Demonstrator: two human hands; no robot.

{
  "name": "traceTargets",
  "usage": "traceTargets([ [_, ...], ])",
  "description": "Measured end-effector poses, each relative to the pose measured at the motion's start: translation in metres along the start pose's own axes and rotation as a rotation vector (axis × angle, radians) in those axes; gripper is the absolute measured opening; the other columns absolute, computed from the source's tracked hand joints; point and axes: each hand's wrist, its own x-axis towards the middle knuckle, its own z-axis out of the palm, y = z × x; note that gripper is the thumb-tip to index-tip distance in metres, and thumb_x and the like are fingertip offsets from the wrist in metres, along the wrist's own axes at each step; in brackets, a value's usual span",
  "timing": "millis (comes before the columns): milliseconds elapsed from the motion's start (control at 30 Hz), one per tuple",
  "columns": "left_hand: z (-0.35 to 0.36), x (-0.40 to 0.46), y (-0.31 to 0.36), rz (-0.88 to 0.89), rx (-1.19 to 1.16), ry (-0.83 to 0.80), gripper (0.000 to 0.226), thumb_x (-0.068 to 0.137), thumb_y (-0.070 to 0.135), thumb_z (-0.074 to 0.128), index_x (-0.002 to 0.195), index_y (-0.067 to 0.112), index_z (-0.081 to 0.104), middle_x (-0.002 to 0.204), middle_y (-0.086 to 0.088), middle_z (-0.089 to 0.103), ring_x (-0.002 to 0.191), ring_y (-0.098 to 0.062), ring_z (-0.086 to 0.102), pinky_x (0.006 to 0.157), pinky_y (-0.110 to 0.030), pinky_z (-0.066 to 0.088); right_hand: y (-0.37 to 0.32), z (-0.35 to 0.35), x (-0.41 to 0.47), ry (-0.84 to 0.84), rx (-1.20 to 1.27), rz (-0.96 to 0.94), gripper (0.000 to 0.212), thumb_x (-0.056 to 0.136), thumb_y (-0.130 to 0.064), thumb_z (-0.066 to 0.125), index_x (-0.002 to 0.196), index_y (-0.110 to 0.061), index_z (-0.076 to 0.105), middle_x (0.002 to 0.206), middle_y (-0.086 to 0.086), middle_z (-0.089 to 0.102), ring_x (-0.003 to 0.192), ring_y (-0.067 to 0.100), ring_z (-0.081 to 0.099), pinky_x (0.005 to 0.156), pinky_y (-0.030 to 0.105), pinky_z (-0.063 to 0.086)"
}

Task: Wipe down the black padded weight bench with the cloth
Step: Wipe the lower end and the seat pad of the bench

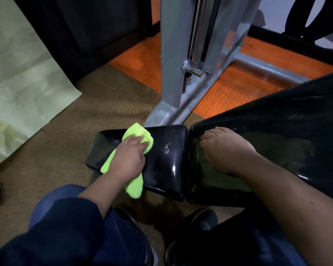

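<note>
Left hand [130,158] grips the lime-green microfibre cloth [132,162] on the glossy black padded seat cushion [167,160], mid-wipe; right hand [226,150] rests flat, fingers relaxed, on the black backrest pad [286,131]. Next, probably sweep toward the smudged patch.

Seat pad [161,150]: left half taken by left hand [130,157] pressing green cloth [137,134]; right half bare, open to passage. Narrow gap between seat pad and back pad [277,131]. Right hand [226,150] rests at back pad's lower end; upper slope beyond it free. Grey machine frame [173,64] stands just behind seat pad, blocking far side. Brown carpet [66,141] left of seat open up to pale green sheet [18,83]. Near edge bounded by knees and shoes [206,219].
</note>
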Motion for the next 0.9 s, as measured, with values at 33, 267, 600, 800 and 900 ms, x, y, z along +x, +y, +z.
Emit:
traceTargets([
  [33, 0.002, -0.005, 0.004, 0.016, 0.003, -0.001, 0.060, 0.072, 0.016, 0.044, 0.129, 0.016, 0.062, 0.141, -0.010, 0.052, 0.136, -0.036, 0.039, 0.113, -0.045, 0.031, 0.000, 0.001, 0.000, 0.006, -0.004, -0.002, 0.033, 0.097, -0.028, 0.043, 0.125, -0.026, 0.061, 0.135, -0.005, 0.056, 0.131, 0.015, 0.046, 0.120, 0.036, 0.023],
  [267, -0.002, -0.014, -0.003, 0.017, 0.007, 0.004, 0.061, 0.071, 0.015, 0.042, 0.128, 0.016, 0.062, 0.141, -0.011, 0.053, 0.136, -0.038, 0.039, 0.115, -0.043, 0.029, 0.001, 0.004, 0.000, 0.017, -0.019, -0.007, 0.033, 0.099, -0.027, 0.042, 0.127, -0.026, 0.060, 0.136, -0.005, 0.055, 0.132, 0.016, 0.046, 0.120, 0.036, 0.022],
  [600, -0.002, -0.023, -0.002, 0.029, 0.018, -0.020, 0.061, 0.069, 0.013, 0.044, 0.127, 0.014, 0.063, 0.140, -0.013, 0.054, 0.133, -0.041, 0.042, 0.111, -0.048, 0.034, 0.001, 0.006, 0.001, 0.024, -0.053, -0.017, 0.036, 0.101, -0.028, 0.037, 0.129, -0.024, 0.059, 0.138, -0.002, 0.055, 0.134, 0.017, 0.045, 0.120, 0.037, 0.023],
  [800, -0.003, -0.037, -0.012, 0.069, 0.004, 0.005, 0.062, 0.070, 0.010, 0.042, 0.128, 0.016, 0.063, 0.141, -0.010, 0.053, 0.135, -0.038, 0.041, 0.113, -0.044, 0.031, 0.003, 0.009, 0.002, 0.021, -0.059, -0.014, 0.036, 0.100, -0.027, 0.037, 0.127, -0.024, 0.061, 0.137, -0.002, 0.056, 0.132, 0.018, 0.045, 0.119, 0.037, 0.024],
  [900, 0.002, -0.042, -0.004, 0.056, 0.001, 0.001, 0.062, 0.070, 0.011, 0.042, 0.128, 0.015, 0.063, 0.141, -0.011, 0.052, 0.136, -0.038, 0.039, 0.113, -0.046, 0.032, 0.001, 0.011, 0.002, 0.029, -0.059, -0.015, 0.035, 0.099, -0.026, 0.038, 0.125, -0.024, 0.061, 0.136, -0.002, 0.057, 0.132, 0.018, 0.046, 0.120, 0.037, 0.023],
])
